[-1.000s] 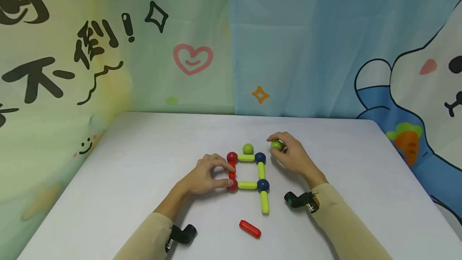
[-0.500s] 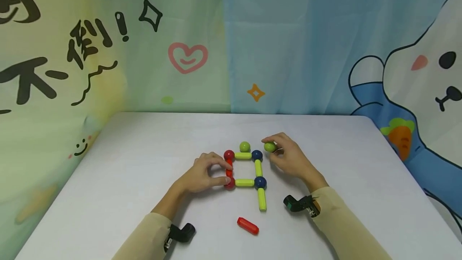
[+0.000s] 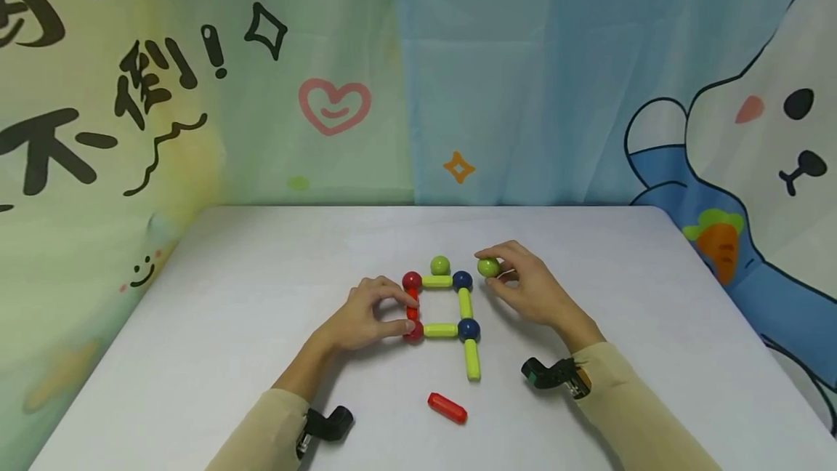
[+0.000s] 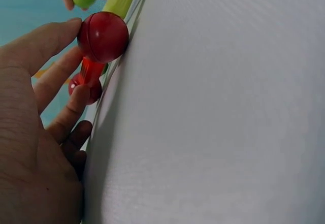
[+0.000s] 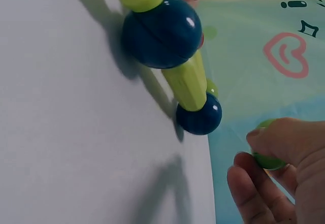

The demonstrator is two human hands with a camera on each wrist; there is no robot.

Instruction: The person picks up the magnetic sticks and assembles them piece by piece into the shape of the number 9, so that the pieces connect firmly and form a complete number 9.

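A square of sticks and balls lies on the white table [image 3: 229,325]: red balls [image 3: 412,280] at the left corners, blue balls [image 3: 462,280] at the right, green sticks [image 3: 437,281] between, a red stick [image 3: 412,305] on the left side. My left hand [image 3: 366,318] pinches that left side, thumb on the lower red ball [image 4: 102,36], fingers [image 4: 66,112] by the red stick [image 4: 90,70]. My right hand [image 3: 523,282] holds a green ball [image 3: 487,267] just right of the upper blue ball [image 5: 199,115]. In the right wrist view the green ball [image 5: 266,158] sits in my fingertips.
A loose green ball [image 3: 440,264] lies behind the square's top edge. A green stick [image 3: 472,360] hangs down from the lower blue ball [image 3: 468,328]. A loose red stick [image 3: 447,408] lies nearer to me. Printed cloth backdrops stand behind and to the sides.
My right hand has carried the green ball slightly left, closer to the upper blue ball. The left hand stays gripping the square's left side.
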